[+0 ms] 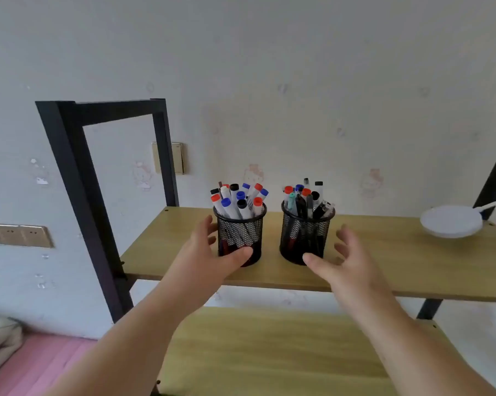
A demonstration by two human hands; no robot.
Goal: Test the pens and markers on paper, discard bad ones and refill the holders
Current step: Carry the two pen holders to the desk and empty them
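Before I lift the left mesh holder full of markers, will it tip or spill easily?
Probably a little top-heavy: the markers stand well above the rim of the left mesh holder and lean outward. If it tilts, they may slide out. The wire mesh looks stiff, so a firm grip is likely safe.

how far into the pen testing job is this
Nothing looks done: both mesh holders on the shelf are full. In hand: left hand and right hand reach open toward them. Left: testing, discarding, refilling; no paper is visible.
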